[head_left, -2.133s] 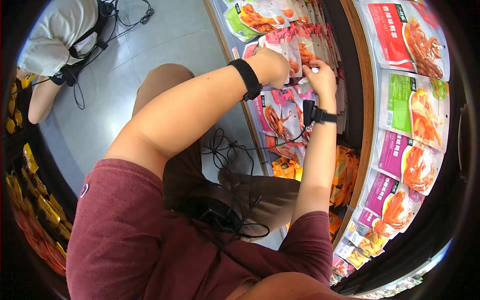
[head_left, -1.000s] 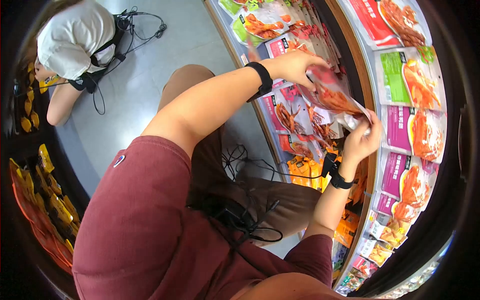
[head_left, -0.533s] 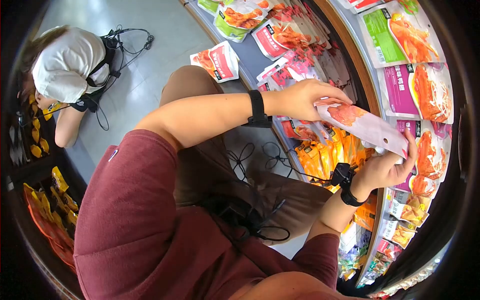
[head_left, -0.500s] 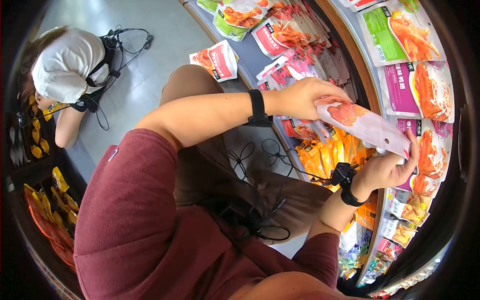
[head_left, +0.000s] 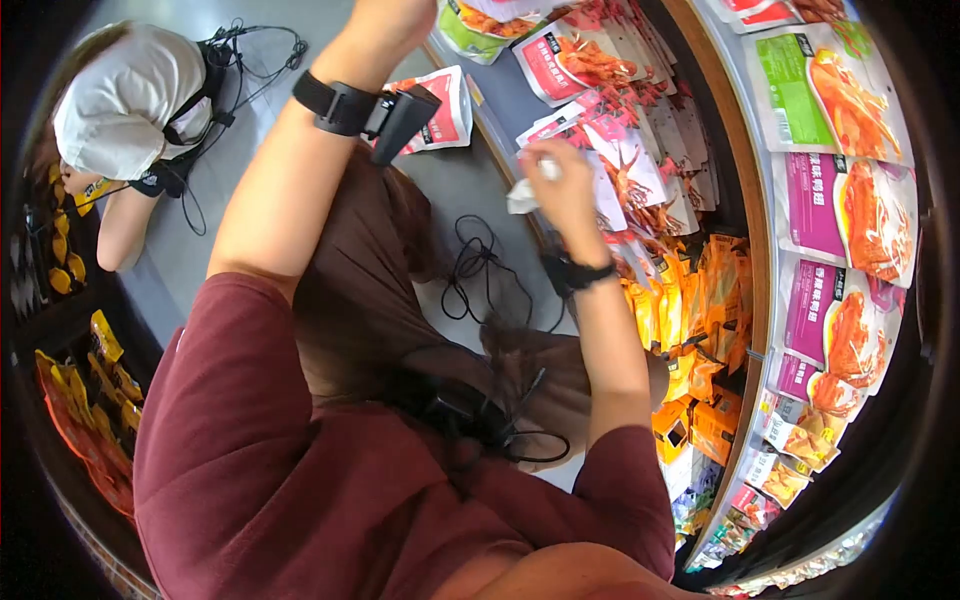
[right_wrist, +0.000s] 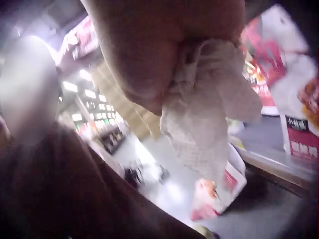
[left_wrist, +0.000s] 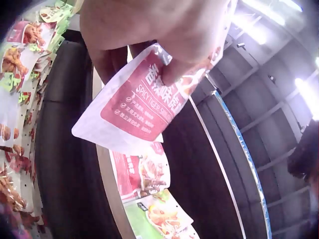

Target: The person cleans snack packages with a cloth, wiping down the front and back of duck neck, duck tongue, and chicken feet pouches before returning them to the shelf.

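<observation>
At the top edge of the head view is my left hand (head_left: 392,25), its fingertips cut off. The left wrist view shows that hand (left_wrist: 149,25) gripping a white and pink pouch (left_wrist: 134,109) by one end. My right hand (head_left: 565,190), blurred, is low over the shelf's front edge beside pink pouches (head_left: 620,165). Between its fingers is a crumpled white tissue (head_left: 522,197), which hangs down below the hand (right_wrist: 144,55) in the right wrist view (right_wrist: 199,114).
A pink and white pouch (head_left: 450,110) lies off the shelf, near the knee. Orange packets (head_left: 680,300) fill the shelf to the right, and more pouches (head_left: 850,210) line an outer shelf. Black cables (head_left: 480,270) trail by the legs. Another person (head_left: 130,100) crouches at left.
The pouch that both hands held is out of the right hand. My left hand has moved up and left to the top edge; my right hand has swung left over the lower shelf with the tissue.
</observation>
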`<state>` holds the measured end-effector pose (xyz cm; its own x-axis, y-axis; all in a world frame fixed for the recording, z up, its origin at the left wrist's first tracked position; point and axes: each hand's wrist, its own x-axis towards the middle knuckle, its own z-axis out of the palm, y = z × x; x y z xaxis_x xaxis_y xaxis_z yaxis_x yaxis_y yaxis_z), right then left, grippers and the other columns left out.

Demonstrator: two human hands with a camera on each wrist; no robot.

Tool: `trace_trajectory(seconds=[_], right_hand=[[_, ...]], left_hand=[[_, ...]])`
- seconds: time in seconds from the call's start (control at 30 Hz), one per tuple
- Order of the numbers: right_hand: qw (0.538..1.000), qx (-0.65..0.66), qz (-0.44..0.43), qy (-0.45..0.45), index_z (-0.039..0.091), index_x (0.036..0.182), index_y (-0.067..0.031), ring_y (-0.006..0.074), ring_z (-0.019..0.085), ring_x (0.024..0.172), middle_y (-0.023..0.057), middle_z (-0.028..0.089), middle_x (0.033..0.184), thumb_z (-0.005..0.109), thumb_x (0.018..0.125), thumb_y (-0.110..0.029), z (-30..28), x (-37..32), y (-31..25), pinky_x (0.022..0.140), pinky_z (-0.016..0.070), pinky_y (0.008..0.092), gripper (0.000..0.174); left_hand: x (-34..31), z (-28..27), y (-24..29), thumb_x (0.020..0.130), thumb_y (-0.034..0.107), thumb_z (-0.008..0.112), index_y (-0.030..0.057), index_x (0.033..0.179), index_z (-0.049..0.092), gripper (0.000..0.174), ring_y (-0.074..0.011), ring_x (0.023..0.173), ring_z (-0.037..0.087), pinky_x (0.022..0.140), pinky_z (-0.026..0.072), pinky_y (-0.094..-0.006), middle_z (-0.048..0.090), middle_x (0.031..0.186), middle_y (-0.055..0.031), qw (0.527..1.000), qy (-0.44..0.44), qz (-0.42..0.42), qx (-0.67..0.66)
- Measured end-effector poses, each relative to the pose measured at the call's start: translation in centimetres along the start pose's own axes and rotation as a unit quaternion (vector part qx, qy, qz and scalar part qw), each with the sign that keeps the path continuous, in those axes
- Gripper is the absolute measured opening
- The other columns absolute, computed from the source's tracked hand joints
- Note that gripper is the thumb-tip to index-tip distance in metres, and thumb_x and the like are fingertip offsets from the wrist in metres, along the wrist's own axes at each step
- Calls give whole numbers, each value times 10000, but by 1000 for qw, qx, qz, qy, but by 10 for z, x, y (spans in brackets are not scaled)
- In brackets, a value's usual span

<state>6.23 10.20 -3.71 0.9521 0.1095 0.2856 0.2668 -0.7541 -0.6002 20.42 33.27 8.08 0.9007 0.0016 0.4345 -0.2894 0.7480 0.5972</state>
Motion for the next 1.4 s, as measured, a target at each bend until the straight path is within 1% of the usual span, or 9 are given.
trace_trajectory(seconds=[0.23, 0.33, 0.6, 0.73, 0.8, 0.87, 1.13, 1.2, 1.4], right_hand=[[950, 50, 227, -208, 643, 932, -26, 242, 659, 803, 119, 674, 854, 710, 804, -222, 206, -22, 121, 702, 514, 361, 244], [664, 500, 534, -156, 543, 1154, 86, 214, 649, 794, 140, 656, 974, 792, 757, -244, 268, -24, 155, 688, 520, 334, 574], [502, 711, 490, 51, 537, 1135, 26, 267, 662, 792, 137, 641, 957, 533, 959, -272, 358, 8, 163, 642, 552, 365, 346], [668, 535, 517, 13, 573, 1089, 10, 233, 663, 821, 110, 646, 971, 537, 959, -260, 313, 29, 147, 694, 549, 365, 303], [631, 566, 530, 9, 569, 1091, 6, 232, 662, 818, 103, 648, 959, 524, 964, -237, 271, 44, 112, 689, 545, 359, 277], [748, 562, 353, -4, 563, 1102, -1, 222, 656, 808, 99, 648, 955, 528, 962, -217, 274, 24, 127, 685, 542, 348, 260], [397, 859, 314, 80, 560, 1140, -34, 104, 516, 554, 66, 614, 887, 520, 919, -237, 154, 42, 115, 534, 460, 222, 302], [212, 954, 203, 67, 551, 1010, 2, 101, 417, 446, 63, 580, 801, 502, 889, -214, 142, 47, 121, 522, 415, 215, 252], [172, 925, 260, 217, 544, 897, 41, 130, 498, 418, 104, 624, 768, 532, 887, -320, 170, 39, 153, 588, 482, 273, 362]], left_hand=[[15, -45, 18, 813, 59, 692, -18, 1049, 640, 254, -148, 866, 631, 795, 489, -279, 679, 990, -68, 985, 156, -53, 53], [19, -39, 12, 802, 47, 695, -36, 1070, 627, 289, -154, 882, 638, 805, 496, -282, 676, 1008, -71, 989, 131, -11, 62], [42, -19, -12, 808, 62, 677, -44, 1130, 599, 348, -157, 929, 639, 802, 512, -286, 669, 1045, -75, 969, 163, -106, 153], [49, -19, -21, 852, 93, 642, -41, 1116, 611, 298, -176, 937, 647, 859, 496, -297, 670, 1070, -101, 987, 126, -92, 26], [48, -16, -20, 856, 96, 638, -42, 1119, 609, 299, -176, 944, 641, 872, 487, -297, 668, 1078, -103, 990, 96, -105, -21], [44, -12, -23, 859, 98, 634, -44, 1122, 607, 299, -175, 951, 636, 884, 479, -297, 666, 1085, -105, 987, 71, -120, -76], [30, 6, -11, 835, 71, 657, -31, 1124, 613, 309, -159, 958, 624, 880, 468, -292, 669, 1073, -79, 998, 51, -32, 9], [24, 11, -5, 830, 71, 663, -30, 1124, 613, 314, -157, 960, 624, 882, 467, -295, 671, 1068, -75, 998, 47, -25, 22], [17, 25, -3, 810, 60, 681, -15, 1123, 615, 328, -154, 929, 637, 854, 487, -291, 673, 1047, -77, 989, 105, -46, 89]])
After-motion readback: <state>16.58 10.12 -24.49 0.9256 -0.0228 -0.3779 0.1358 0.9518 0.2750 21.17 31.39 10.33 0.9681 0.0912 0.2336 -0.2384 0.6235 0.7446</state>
